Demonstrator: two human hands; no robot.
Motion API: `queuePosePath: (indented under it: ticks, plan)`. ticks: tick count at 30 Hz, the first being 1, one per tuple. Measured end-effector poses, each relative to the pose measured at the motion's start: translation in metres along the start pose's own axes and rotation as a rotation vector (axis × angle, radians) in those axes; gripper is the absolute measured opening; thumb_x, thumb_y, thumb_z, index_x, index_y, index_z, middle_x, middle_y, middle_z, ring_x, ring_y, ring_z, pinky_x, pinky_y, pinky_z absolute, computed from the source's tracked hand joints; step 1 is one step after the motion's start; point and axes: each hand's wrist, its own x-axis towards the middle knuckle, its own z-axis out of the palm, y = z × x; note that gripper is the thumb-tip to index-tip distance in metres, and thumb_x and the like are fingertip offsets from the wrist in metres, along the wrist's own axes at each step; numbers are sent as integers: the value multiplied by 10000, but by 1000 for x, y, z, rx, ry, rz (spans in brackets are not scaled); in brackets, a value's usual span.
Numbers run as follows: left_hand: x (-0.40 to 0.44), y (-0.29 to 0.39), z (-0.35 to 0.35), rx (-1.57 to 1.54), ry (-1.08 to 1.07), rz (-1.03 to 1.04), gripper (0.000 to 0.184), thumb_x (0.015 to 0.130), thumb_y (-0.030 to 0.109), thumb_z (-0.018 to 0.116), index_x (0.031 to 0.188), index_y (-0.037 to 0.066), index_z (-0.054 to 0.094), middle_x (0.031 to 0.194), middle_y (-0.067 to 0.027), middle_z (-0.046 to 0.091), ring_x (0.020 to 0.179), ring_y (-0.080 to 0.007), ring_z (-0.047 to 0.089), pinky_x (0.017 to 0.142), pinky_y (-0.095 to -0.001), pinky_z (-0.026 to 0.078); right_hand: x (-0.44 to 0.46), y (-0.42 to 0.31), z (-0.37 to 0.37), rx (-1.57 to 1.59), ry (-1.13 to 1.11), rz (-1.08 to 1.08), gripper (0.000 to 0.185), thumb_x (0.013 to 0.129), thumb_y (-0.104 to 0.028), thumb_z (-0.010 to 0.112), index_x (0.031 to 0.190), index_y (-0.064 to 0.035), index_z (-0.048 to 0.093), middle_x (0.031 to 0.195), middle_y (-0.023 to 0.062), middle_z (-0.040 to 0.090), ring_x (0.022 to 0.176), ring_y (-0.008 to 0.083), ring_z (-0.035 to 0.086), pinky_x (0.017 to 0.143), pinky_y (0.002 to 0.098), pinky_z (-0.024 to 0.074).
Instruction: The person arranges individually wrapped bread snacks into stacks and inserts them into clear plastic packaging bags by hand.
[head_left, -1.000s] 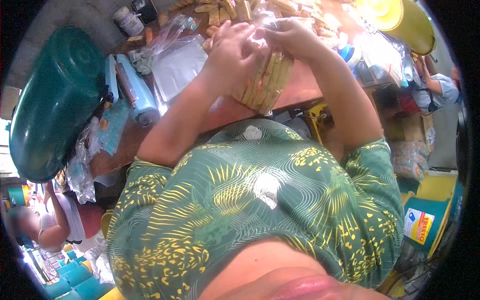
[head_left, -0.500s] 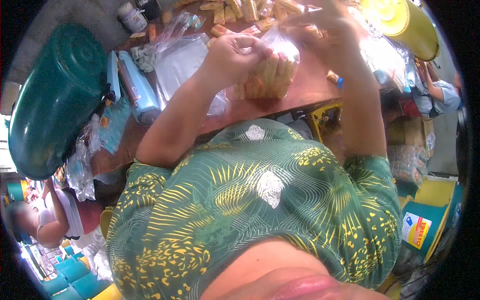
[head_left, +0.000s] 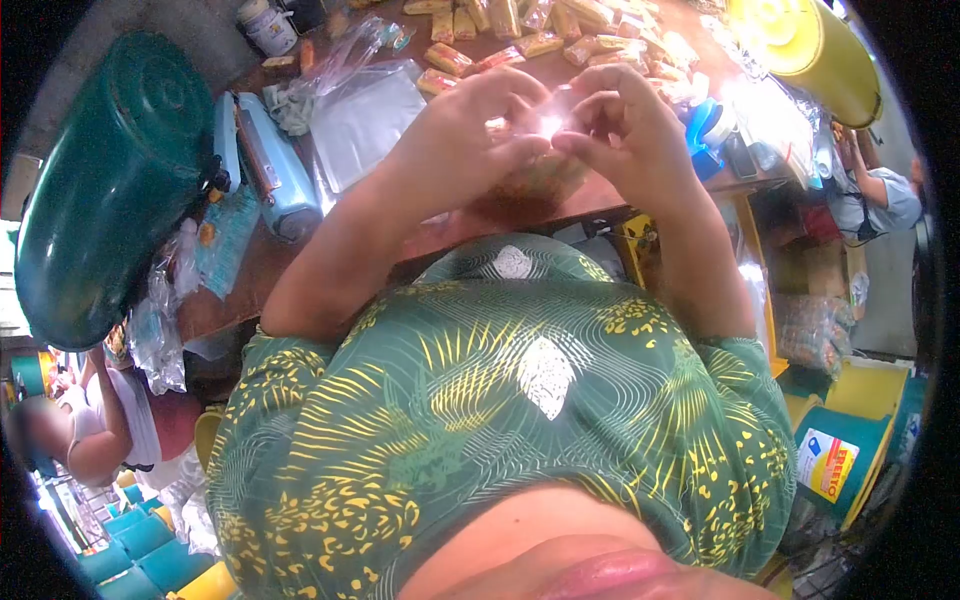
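Observation:
A clear plastic bag (head_left: 540,188) filled with small wrapped snack packets stands at the near edge of the brown table, mostly covered by my hands. My left hand (head_left: 478,132) has its fingers curled and pinched on the bag's top edge. Opposite it, my right hand (head_left: 628,135) pinches the other side of the same edge, thumb against fingers. Bright glare shines off the plastic between the two hands. Beyond them lies a loose spread of wrapped snack packets (head_left: 540,44). To the right of my right hand is a blue tape dispenser (head_left: 706,140).
Flat clear bags (head_left: 365,125) lie to the left, beside a light-blue bag sealer (head_left: 275,170). A large green drum (head_left: 115,190) stands far left, a yellow container (head_left: 805,50) back right. A dark phone (head_left: 740,157) lies at right. Other people are at both sides.
My right hand has come down from the packet pile to the bag's top edge, beside my left hand. The blue tape dispenser, mostly hidden before behind my right arm, now shows.

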Motion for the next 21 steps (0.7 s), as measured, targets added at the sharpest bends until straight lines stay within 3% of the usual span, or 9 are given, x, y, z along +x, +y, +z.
queuePosePath:
  ticks: [1, 3, 6, 7, 10, 13, 15, 19, 21]
  plan:
    - [-2, 1, -1, -215, -26, -172, 171, 895, 148, 731, 1011, 59, 643, 1063, -26, 618, 1004, -144, 612, 869, -313, 503, -2, -4, 1, 23, 9, 34, 316, 859, -55, 742, 1128, -25, 579, 895, 53, 681, 782, 115, 642, 706, 261, 524]
    - [-5, -1, -5, -204, -40, -190, 123, 912, 112, 708, 975, 58, 617, 1043, -24, 610, 1007, -129, 612, 880, -291, 499, -7, -10, 3, 69, 25, 105, 244, 909, 28, 663, 1123, -26, 557, 917, 32, 661, 836, 94, 627, 720, 240, 512]
    - [-5, -5, -3, -208, -80, -106, 101, 949, 74, 656, 1041, 43, 627, 1030, -23, 610, 985, -116, 622, 881, -268, 500, -8, -12, -8, -192, -128, -54, 95, 936, 50, 585, 1016, 2, 599, 918, 37, 671, 848, 98, 632, 741, 245, 516]
    - [-4, -6, -2, -214, -96, -57, 123, 964, 65, 635, 1083, 35, 638, 1029, -24, 612, 974, -114, 628, 879, -262, 502, -9, -13, -9, -206, -149, -50, 89, 932, 48, 582, 1005, 9, 618, 914, 39, 672, 845, 101, 633, 744, 251, 516]
    - [-4, -7, -3, -77, -186, -162, 257, 963, 29, 607, 1215, 36, 653, 1040, -30, 631, 986, -126, 614, 882, -291, 505, -13, -17, -9, -281, -148, -29, 108, 918, 30, 598, 998, 18, 670, 903, 48, 673, 836, 112, 634, 749, 266, 516]
    - [-6, -8, 12, -221, -66, -95, 372, 913, 46, 660, 1284, 68, 657, 1041, -56, 676, 1019, -183, 624, 911, -325, 496, -15, -30, -1, -381, -50, 12, 160, 893, -12, 657, 1045, -4, 708, 896, 60, 673, 832, 133, 639, 748, 283, 514]
    - [-3, 5, 9, 104, -25, -8, 352, 863, 45, 703, 1214, 65, 689, 1031, -82, 693, 1056, -212, 627, 926, -330, 496, -14, -37, 1, -404, -21, 37, 203, 876, -45, 698, 1077, -29, 723, 896, 63, 674, 834, 150, 643, 754, 295, 512]
    - [0, 10, 2, 622, 56, 219, 314, 806, 15, 728, 1117, 64, 720, 987, -114, 707, 1101, -260, 630, 926, -342, 508, -12, -21, 0, -613, 22, -220, 151, 858, -73, 739, 1002, -37, 713, 889, 54, 672, 826, 161, 645, 746, 295, 508]
    - [5, -2, 0, 465, 15, 320, 243, 833, 10, 713, 1071, 62, 724, 971, -97, 707, 1076, -217, 634, 912, -329, 509, -8, -15, -2, -684, 75, -425, 114, 860, -81, 743, 955, -38, 698, 882, 52, 668, 810, 166, 645, 734, 294, 508]
